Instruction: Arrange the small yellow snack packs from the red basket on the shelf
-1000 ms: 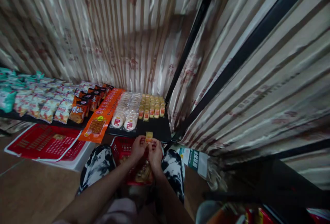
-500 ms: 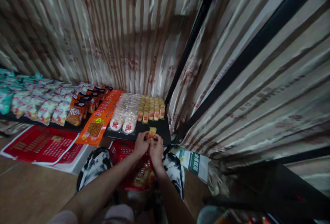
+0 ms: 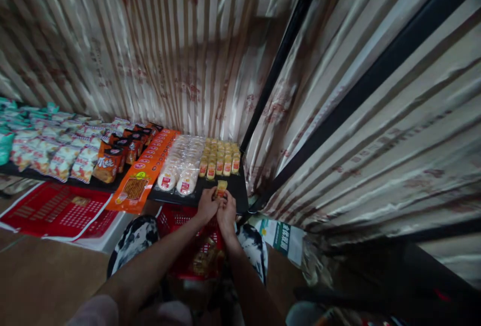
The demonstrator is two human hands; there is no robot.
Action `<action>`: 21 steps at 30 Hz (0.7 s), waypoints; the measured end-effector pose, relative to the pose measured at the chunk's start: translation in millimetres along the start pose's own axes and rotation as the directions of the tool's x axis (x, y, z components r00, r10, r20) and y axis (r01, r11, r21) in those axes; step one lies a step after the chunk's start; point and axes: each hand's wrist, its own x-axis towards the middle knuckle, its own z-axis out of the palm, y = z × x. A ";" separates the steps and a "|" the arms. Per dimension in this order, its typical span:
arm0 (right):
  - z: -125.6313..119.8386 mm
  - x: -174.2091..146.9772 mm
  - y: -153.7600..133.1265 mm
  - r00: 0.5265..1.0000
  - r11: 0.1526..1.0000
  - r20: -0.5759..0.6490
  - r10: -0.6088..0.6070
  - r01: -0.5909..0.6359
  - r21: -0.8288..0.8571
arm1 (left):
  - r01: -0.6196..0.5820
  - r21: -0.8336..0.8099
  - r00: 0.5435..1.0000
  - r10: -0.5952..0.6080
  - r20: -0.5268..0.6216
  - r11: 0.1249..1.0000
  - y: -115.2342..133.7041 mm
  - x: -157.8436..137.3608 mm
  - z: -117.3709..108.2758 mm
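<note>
Between my two hands is a small yellow wrapped snack pack (image 3: 222,186) with a red-orange label, held upright over the front edge of the black shelf (image 3: 236,193). My left hand (image 3: 208,207) pinches it from the left, and my right hand (image 3: 226,213) grips it from the right and below. Just beyond, rows of matching yellow snack packs (image 3: 219,158) stand at the shelf's right end. Under my forearms a red basket (image 3: 176,221) rests between my knees, with several wrapped snack packs (image 3: 205,258) inside.
Left of the yellow rows lie round white packaged snacks (image 3: 176,178), an orange strip pack (image 3: 137,186), brown-orange bags (image 3: 108,163) and white bags (image 3: 63,160). A red printed bag (image 3: 56,211) lies at the floor's left. Black posts (image 3: 278,70) and a striped curtain (image 3: 188,55) enclose the shelf.
Both hands and the yellow snack pack have shifted only slightly, a little nearer the standing rows. The whole view has moved a touch. The grip looks the same.
</note>
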 end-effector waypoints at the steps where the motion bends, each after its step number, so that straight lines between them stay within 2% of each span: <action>1: 0.8 0.9 0.9 1.000 1.000 0.002 -0.007 0.007 -0.002 | 0.001 -0.001 1.000 -0.001 0.001 1.000 0.4 1.1 0.4; 12: 10.9 19.5 7.3 0.999 0.999 -0.012 -0.037 0.037 -0.038 | 0.030 0.009 0.999 -0.031 0.017 0.999 6.7 22.3 5.9; 21: 26.5 41.1 16.5 0.999 0.999 -0.043 0.024 -0.022 0.040 | -0.006 -0.006 1.000 0.006 0.001 1.000 9.1 33.5 12.4</action>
